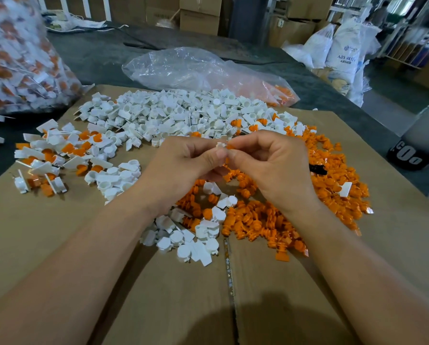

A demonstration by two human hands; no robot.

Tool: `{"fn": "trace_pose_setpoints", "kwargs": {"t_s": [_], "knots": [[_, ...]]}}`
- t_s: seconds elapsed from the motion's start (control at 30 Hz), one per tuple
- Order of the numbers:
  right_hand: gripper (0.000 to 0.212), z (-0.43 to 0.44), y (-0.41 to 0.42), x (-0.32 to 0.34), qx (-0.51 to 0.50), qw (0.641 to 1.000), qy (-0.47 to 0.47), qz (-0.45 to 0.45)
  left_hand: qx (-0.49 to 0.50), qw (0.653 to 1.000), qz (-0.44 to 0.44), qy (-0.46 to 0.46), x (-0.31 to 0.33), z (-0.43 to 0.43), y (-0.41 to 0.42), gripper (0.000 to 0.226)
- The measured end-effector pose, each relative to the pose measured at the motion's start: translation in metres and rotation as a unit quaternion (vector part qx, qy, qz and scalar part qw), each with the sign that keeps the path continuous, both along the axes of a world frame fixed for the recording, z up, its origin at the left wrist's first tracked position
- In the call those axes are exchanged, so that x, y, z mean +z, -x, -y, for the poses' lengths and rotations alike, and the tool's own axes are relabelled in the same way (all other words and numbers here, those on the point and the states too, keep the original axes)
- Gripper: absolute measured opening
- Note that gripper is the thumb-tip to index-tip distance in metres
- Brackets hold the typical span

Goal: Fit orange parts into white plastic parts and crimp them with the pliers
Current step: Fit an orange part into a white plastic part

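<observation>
White part (219, 145) pinched by left hand (183, 161), orange part (230, 146) by right hand (270, 165) — meeting between both hands, axis unclear.

White plastic part (219, 145) - small, held up mid-frame, touching an orange part (230, 146) on its right. Loose white parts (183, 113) heaped at the far side, loose orange parts (270, 217) heaped near right - assembled white-orange pieces (59, 150) scattered left.

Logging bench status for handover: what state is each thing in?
left hand: pinches white part
right hand: pinches orange part
clear bag: slack, lying down, few orange pieces inside
large bag: stuffed with white-and-orange pieces
cardboard box: flaps closed
</observation>
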State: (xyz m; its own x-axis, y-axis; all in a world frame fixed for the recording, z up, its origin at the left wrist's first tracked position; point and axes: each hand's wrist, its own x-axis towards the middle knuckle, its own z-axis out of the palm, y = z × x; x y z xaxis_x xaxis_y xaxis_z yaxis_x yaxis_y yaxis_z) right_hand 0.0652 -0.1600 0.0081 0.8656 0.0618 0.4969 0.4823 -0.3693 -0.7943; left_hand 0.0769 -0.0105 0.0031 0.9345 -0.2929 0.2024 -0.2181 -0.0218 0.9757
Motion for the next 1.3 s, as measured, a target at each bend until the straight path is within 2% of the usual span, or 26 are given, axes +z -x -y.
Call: {"fn": "trace_pose_setpoints", "kwargs": {"t_s": [0.17,0.3,0.43,0.57,0.7,1.0,1.17,1.3], "knots": [[0.029,-0.004,0.002,-0.004,0.019,0.997,0.062,0.039,-0.005,0.998,-0.069,0.004,0.0,0.001,-0.003,0.024],[0.026,-0.001,-0.002,-0.006,-0.018,0.993,0.088,0.074,-0.008,0.998,-0.064,0.011,0.003,0.0,-0.002,0.021],[0.027,-0.001,-0.004,-0.006,-0.008,0.991,0.109,0.075,0.03,0.996,-0.077,0.044,0.004,0.0,-0.002,0.018],[0.035,0.001,-0.005,-0.007,0.032,0.992,0.101,0.063,0.041,0.995,-0.081,0.039,0.004,0.0,-0.003,0.02],[0.032,0.002,-0.006,-0.008,0.034,0.993,0.083,0.071,0.032,0.995,-0.089,0.029,0.004,-0.001,-0.002,0.017],[0.03,0.005,-0.01,-0.011,0.044,0.983,0.114,0.133,0.017,0.993,-0.112,0.018,0.005,-0.002,-0.001,0.015],[0.044,0.004,-0.011,-0.013,0.072,0.991,0.081,0.076,0.043,0.991,-0.125,0.034,0.006,-0.003,-0.002,0.012],[0.042,0.004,-0.011,-0.014,0.078,0.991,0.081,0.069,0.051,0.99,-0.128,0.034,0.007,-0.004,-0.002,0.013]]}}
